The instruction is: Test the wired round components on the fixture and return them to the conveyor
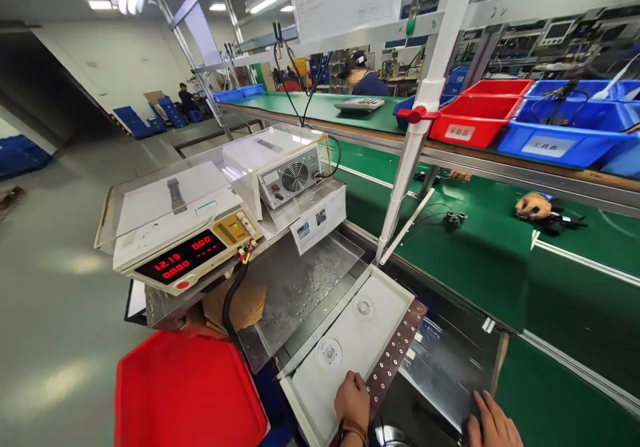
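Note:
My left hand [353, 399], a band at its wrist, rests on a long white panel [345, 330] with two round fittings. Its fingers are curled closed beside a brown strip [395, 353] with rows of white-ringed holes; whatever they may hold is hidden. My right hand [493, 421] lies at the bottom right with its fingers stretched and slightly apart. It is by the near edge of a clear plastic sheet [445, 367], and I see nothing held in it. Part of a shiny round metal thing [393, 435] shows at the bottom edge between my hands.
On the left stand a power meter [187, 260] with red digits and a fan-cooled unit [290, 177]. Below is a red tray [185, 393]. Another person's hand [534, 205] touches a black device on the green bench [475, 267]. Red bins [475, 117] and blue bins [565, 137] line the shelf.

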`<state>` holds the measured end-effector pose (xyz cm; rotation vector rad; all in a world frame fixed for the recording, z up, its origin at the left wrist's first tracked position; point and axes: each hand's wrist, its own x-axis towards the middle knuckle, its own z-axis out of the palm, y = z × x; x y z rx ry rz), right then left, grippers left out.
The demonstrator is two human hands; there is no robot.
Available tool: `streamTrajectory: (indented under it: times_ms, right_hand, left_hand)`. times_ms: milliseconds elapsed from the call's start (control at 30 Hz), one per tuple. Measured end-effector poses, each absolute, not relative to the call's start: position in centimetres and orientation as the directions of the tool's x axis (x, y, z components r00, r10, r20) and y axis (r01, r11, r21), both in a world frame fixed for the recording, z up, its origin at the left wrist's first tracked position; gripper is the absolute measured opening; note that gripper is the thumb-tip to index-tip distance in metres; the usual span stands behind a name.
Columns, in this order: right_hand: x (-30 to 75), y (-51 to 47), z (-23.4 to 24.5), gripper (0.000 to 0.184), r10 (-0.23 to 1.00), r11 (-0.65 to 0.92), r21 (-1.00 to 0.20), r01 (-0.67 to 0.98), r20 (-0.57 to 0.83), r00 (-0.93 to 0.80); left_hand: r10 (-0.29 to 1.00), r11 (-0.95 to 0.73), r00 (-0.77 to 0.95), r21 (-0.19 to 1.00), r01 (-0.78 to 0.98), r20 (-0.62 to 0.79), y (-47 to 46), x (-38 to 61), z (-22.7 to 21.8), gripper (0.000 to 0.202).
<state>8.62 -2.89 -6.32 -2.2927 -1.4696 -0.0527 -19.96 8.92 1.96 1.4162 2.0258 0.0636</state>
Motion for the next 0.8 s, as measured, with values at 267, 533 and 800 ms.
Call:
streamTrajectory:
  times_ms: [267, 533, 800]
  right_hand:
    - [7.6, -3.1, -5.0, 0.063, 0.888, -0.339, -0.265, 0.903, 0.229, 0.4]
    - [7.9, -3.3, -5.8, 0.061, 0.891, -0.316, -0.206, 0.926, 0.272, 0.365]
    - [8.0, -3.2, -5.8, 0.059, 0.893, -0.251, -0.171, 0.953, 0.34, 0.296]
  left_hand:
    - [0.844, 0.445, -0.222, 0.407, 0.798, -0.488, 8.5, -20.1, 1.1, 0.039]
    - [0.834, 0.471, -0.249, 0.402, 0.785, -0.492, 8.5, -20.3, 0.2, 0.034]
    - [0.841, 0.479, -0.278, 0.401, 0.781, -0.464, 8.1, -20.3, 0.1, 0.032]
